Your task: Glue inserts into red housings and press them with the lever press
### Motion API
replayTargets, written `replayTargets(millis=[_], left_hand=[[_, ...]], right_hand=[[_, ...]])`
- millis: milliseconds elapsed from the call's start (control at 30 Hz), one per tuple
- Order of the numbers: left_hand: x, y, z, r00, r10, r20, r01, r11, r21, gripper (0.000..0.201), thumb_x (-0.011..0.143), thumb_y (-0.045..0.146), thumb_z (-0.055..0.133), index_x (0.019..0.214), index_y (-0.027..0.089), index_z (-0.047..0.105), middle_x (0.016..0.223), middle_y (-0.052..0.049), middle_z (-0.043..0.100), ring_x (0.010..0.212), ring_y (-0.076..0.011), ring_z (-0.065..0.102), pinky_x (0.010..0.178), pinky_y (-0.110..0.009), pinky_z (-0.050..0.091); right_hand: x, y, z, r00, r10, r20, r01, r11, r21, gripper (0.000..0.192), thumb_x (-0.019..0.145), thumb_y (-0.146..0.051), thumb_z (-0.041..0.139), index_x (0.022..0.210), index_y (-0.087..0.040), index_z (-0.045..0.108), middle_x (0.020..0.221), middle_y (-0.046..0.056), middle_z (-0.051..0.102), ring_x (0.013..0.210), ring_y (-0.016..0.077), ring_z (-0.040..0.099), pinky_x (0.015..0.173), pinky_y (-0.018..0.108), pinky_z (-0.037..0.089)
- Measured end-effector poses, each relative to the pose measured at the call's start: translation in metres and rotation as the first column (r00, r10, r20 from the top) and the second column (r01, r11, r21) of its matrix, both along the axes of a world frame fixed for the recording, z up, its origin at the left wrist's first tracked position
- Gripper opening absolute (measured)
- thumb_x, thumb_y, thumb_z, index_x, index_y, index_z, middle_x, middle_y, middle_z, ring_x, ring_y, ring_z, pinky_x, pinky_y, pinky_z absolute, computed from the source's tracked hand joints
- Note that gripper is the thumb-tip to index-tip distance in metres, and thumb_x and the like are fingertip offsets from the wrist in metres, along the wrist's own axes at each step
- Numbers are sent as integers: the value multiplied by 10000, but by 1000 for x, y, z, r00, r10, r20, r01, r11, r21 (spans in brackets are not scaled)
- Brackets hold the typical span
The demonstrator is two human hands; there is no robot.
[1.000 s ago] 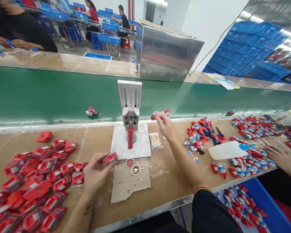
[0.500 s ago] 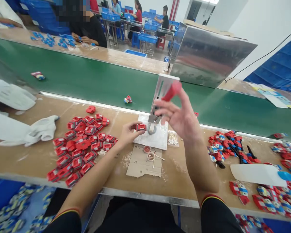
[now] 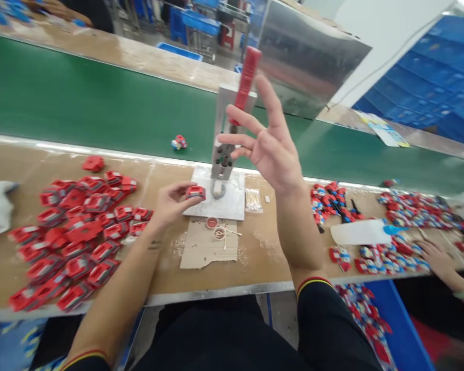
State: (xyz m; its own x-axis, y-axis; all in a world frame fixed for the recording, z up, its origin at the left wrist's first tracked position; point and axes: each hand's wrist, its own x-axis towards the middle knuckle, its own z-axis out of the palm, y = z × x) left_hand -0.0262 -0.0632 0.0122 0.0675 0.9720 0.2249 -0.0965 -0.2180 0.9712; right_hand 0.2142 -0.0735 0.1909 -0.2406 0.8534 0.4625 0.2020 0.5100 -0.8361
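Observation:
My left hand [image 3: 170, 202] pinches a small red plastic part [image 3: 195, 192] just left of the base of a small hand press [image 3: 223, 154]. The press stands on a white plate [image 3: 232, 202], and its red lever handle [image 3: 246, 81] points upward. Spread fingers of my right hand [image 3: 268, 147] are raised beside the lever; two fingertips touch the handle's lower end, nothing is gripped. A heap of red parts [image 3: 71, 229] lies on the table to the left of my left arm.
Two small dishes with swabs [image 3: 215, 229] sit on a cardboard piece [image 3: 209, 246]. A green conveyor belt [image 3: 81, 108] carries a toy piece [image 3: 178, 142]. A pack of cotton swabs [image 3: 253, 200], assembled red-blue parts [image 3: 375, 257], a white scoop [image 3: 358, 233] and a co-worker's hand [image 3: 436, 257] are right.
My right hand has pushed the red lever from lying low to nearly upright and opened its fingers. My left hand has carried the red part to the press base. The view shifted left.

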Motion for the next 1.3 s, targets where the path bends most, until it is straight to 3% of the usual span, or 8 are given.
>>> replayTargets(millis=[167, 233, 333, 633, 833, 1000, 1133, 1300], left_hand=[[-6, -10, -1, 1000, -13, 11, 13, 1000, 28, 419, 576, 352, 1023, 910, 195, 824, 810, -61, 807, 701, -200, 738, 656, -334, 643], [-7, -15, -1, 997, -73, 8, 72, 997, 37, 409, 590, 362, 1021, 909, 195, 828, 801, -52, 803, 695, -194, 725, 625, -326, 633], [-6, -22, 1, 993, -116, 24, 114, 992, 52, 410, 606, 397, 1021, 914, 202, 833, 806, -48, 790, 710, -187, 704, 597, -313, 611], [8, -37, 6, 954, -201, 224, 224, 971, -81, 465, 577, 493, 1037, 914, 239, 840, 858, -38, 706, 621, -172, 721, 617, -331, 615], [21, -48, 0, 872, -243, 426, 346, 920, -184, 664, 597, 596, 1005, 1103, 237, 769, 906, -75, 784, 668, -178, 725, 585, -278, 585], [36, -62, 4, 752, -335, 567, 497, 854, -155, 578, 822, 593, 869, 1214, 203, 702, 972, -87, 775, 733, -154, 722, 635, -248, 580], [37, -69, 2, 723, -347, 597, 524, 839, -147, 470, 893, 545, 823, 1223, 238, 692, 1011, -73, 772, 791, -141, 715, 631, -205, 530], [36, -70, 2, 745, -329, 580, 508, 844, -172, 477, 905, 576, 795, 1209, 224, 689, 995, -67, 741, 761, -135, 671, 644, -227, 527]], right_hand=[[84, -60, -53, 926, -333, 179, 307, 938, 159, 587, 973, -645, 611, 1467, -334, 546, 1579, 85, 551, 1099, 224, 746, 849, 373, 646], [131, -86, -83, 673, -582, 456, 581, 798, 162, 450, 1038, -547, 513, 1364, -254, 616, 1403, 121, 657, 1073, 234, 724, 891, 404, 627], [179, -112, -117, 343, -488, 803, 727, 679, 102, 308, 1017, -393, 565, 1193, -191, 716, 1184, 150, 733, 1093, 296, 693, 1002, 484, 573], [187, -94, -150, 187, -180, 966, 762, 647, -27, 292, 931, -86, 568, 1113, -194, 768, 1267, 223, 686, 1208, 368, 626, 911, 469, 574], [163, -89, -128, 319, -207, 925, 653, 755, -56, 221, 946, -192, 626, 1136, -199, 739, 1146, 170, 716, 1091, 325, 672, 910, 457, 581], [69, -118, -137, 978, -135, 157, 173, 949, -262, 457, 1058, -422, 555, 1500, -312, 516, 1141, 96, 753, 884, 221, 722, 737, 369, 620], [-4, -119, -154, 930, -71, -361, -31, 963, -269, 336, 996, -486, 686, 1297, -337, 697, 1279, 90, 733, 851, 188, 732, 727, 359, 641], [-27, -108, -160, 921, -171, -351, 82, 964, -255, 450, 853, -382, 882, 1277, -354, 735, 1269, 60, 688, 781, 148, 719, 722, 329, 664]])
